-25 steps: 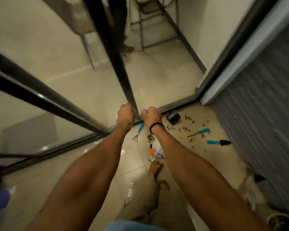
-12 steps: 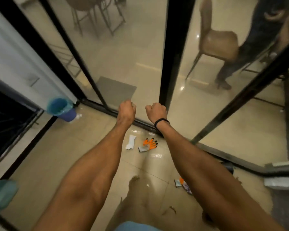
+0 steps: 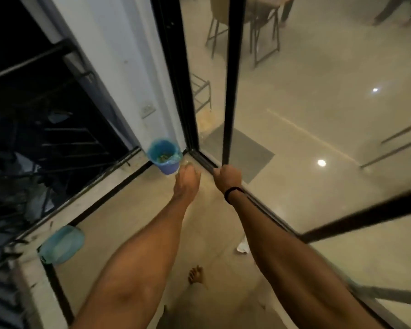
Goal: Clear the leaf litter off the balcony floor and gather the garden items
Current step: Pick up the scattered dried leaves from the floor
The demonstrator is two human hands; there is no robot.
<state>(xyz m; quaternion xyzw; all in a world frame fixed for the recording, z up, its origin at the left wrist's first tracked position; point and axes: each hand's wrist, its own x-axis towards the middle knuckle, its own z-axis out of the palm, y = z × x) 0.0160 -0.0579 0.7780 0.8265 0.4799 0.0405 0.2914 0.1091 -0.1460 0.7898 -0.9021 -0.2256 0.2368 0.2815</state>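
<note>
Hands reach toward the far corner of the balcony floor, the left hand clenched just beside a blue bin holding leaf bits, the right hand also closed in a fist near the glass door's bottom track.

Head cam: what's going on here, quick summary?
A person stands barefoot on the balcony floor, both arms stretched toward a small blue bin in the corner by the glass door. The left hand is closed near the bin's rim, the right hand fisted beside it. Some leaf bits already lie in the bin.
</note>
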